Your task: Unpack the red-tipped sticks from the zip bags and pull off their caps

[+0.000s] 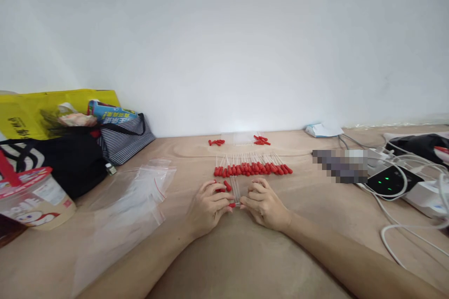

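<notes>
Both my hands rest on a tan table, fingertips nearly meeting. My left hand (209,205) is curled, pinching a small red cap at its fingertips, with another red cap (228,185) lying just beside it. My right hand (264,204) is curled too, its fingers pinching a thin clear tube (235,190) that lies between the hands. Just beyond them a row of several clear tubes with red caps (252,168) lies side by side. Farther back are two small heaps of loose red caps (216,142) and a clear bag of tubes (242,138).
Empty clear zip bags (140,191) lie at the left. Behind them stand a striped bag (124,140), a black bag (66,163), a yellow bag (31,112) and a lidded cup (35,198). Power strips, chargers and white cables (403,187) crowd the right.
</notes>
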Action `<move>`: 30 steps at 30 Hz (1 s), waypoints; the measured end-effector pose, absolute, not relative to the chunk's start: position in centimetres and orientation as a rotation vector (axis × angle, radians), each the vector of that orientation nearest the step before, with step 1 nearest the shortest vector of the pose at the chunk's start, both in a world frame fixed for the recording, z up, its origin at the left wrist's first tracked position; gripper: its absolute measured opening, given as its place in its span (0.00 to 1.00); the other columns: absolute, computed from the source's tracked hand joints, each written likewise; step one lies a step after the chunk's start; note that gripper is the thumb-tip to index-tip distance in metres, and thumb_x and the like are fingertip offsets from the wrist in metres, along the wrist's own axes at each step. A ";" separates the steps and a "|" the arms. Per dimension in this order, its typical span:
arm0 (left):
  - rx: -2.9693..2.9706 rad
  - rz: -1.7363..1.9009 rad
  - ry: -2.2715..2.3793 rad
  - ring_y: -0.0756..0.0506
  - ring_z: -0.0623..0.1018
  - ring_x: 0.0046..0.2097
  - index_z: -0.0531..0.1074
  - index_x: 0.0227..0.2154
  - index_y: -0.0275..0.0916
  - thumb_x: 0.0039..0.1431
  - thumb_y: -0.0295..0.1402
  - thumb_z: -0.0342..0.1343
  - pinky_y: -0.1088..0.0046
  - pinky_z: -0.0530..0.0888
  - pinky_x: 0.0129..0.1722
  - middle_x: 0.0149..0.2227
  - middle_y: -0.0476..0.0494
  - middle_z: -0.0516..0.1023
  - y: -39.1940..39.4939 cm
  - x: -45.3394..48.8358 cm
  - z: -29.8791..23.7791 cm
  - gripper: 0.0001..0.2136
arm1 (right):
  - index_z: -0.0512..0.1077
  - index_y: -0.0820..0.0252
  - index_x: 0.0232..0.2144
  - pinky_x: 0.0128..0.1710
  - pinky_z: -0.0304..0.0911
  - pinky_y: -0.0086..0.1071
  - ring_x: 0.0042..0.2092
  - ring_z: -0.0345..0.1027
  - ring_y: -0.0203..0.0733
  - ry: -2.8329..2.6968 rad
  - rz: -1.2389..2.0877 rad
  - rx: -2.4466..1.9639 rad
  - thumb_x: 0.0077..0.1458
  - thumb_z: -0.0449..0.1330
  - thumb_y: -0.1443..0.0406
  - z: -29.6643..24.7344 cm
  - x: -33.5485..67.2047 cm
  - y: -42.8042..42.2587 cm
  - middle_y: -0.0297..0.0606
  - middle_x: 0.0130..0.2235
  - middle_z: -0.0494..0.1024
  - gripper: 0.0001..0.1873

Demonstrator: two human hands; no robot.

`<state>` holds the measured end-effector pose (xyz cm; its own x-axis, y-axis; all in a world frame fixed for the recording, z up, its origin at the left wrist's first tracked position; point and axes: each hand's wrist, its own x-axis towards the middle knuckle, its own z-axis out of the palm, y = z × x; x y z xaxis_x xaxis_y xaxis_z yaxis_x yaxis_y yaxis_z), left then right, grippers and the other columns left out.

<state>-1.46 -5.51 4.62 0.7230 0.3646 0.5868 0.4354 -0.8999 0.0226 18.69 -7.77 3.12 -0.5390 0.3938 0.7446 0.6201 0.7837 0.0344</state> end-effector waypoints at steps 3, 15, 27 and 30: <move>-2.808 -0.920 -0.644 0.46 0.70 0.41 0.71 0.29 0.42 0.57 0.31 0.50 0.64 0.60 0.46 0.36 0.56 0.78 -5.7 -1.4 4.8 0.05 | 0.69 0.61 0.24 0.41 0.53 0.35 0.30 0.56 0.35 -2.195 -0.377 -0.736 0.55 0.50 0.67 3.2 18.6 -7.8 0.32 0.18 0.65 0.12; -2.805 -0.976 -0.691 0.47 0.71 0.40 0.71 0.27 0.41 0.57 0.29 0.47 0.66 0.64 0.43 0.31 0.51 0.77 -5.6 -2.8 4.9 0.08 | 0.71 0.60 0.25 0.37 0.52 0.34 0.29 0.56 0.36 -2.134 -0.312 -0.869 0.55 0.50 0.65 2.4 20.2 -7.7 0.34 0.20 0.67 0.12; -2.531 -1.209 -1.780 0.51 0.70 0.25 0.69 0.37 0.35 0.50 0.31 0.47 0.75 0.69 0.25 0.28 0.47 0.68 -3.2 -3.9 3.4 0.12 | 0.69 0.60 0.41 0.35 0.63 0.31 0.33 0.65 0.37 -1.977 0.044 -1.193 0.56 0.46 0.70 0.9 20.2 -5.8 0.39 0.32 0.68 0.14; -2.524 -1.233 -1.955 0.51 0.69 0.24 0.67 0.36 0.35 0.46 0.33 0.50 0.75 0.69 0.25 0.24 0.50 0.67 -2.4 -3.6 3.2 0.12 | 0.68 0.61 0.40 0.37 0.63 0.32 0.36 0.65 0.38 -1.946 0.066 -1.215 0.54 0.46 0.72 0.8 19.6 -5.4 0.41 0.34 0.68 0.14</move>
<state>-3.63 -2.44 3.25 0.1058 0.9259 0.3627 0.7264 -0.3211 0.6077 19.58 -5.44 0.75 -0.1971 0.7676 0.6098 0.7246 0.5330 -0.4368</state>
